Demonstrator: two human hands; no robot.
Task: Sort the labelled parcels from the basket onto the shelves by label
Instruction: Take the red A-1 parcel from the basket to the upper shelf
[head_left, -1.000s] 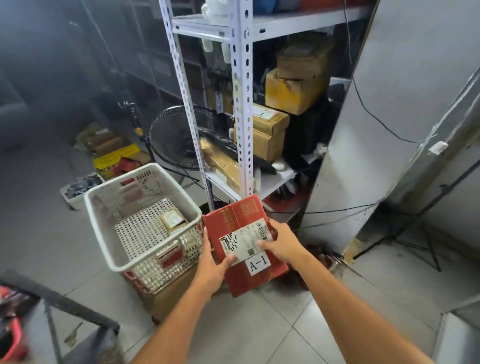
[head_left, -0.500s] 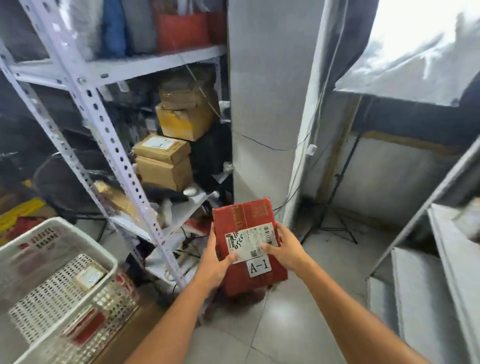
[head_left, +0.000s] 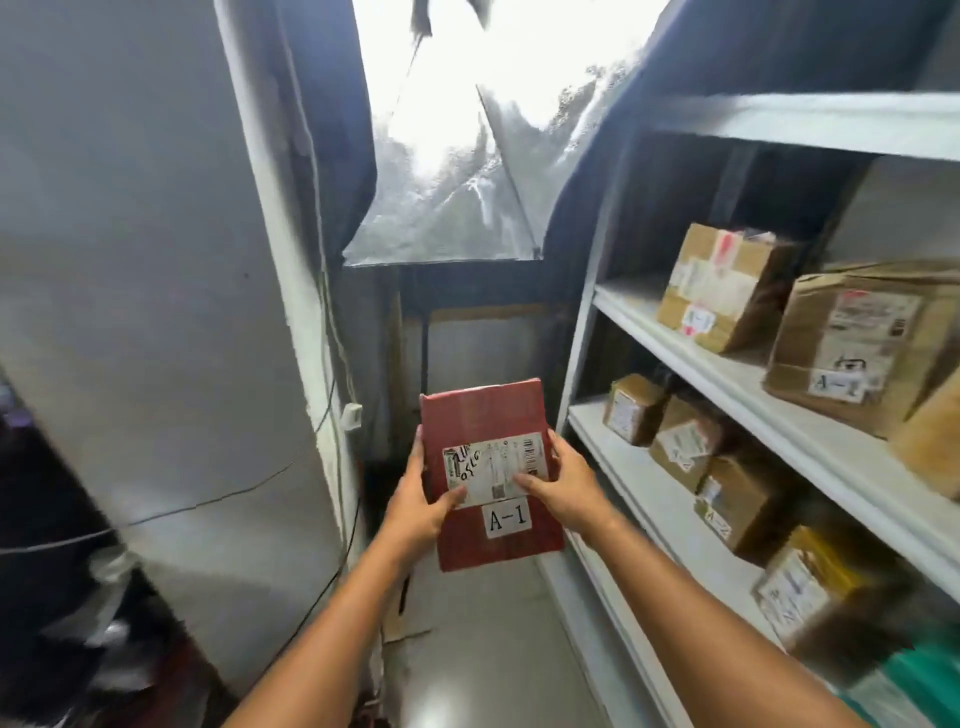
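Now that the view has swung off the basket to the right-hand shelves (head_left: 675, 332), the red parcel (head_left: 483, 415), labelled A-1, hangs mid-air beside them. Left hand (head_left: 421, 512) and right hand (head_left: 566, 488) each hold a closed grip on its edges. Finding the matching shelf likely comes next.

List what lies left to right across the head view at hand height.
Grey wall → left hand → red parcel → right hand → shelved boxes.
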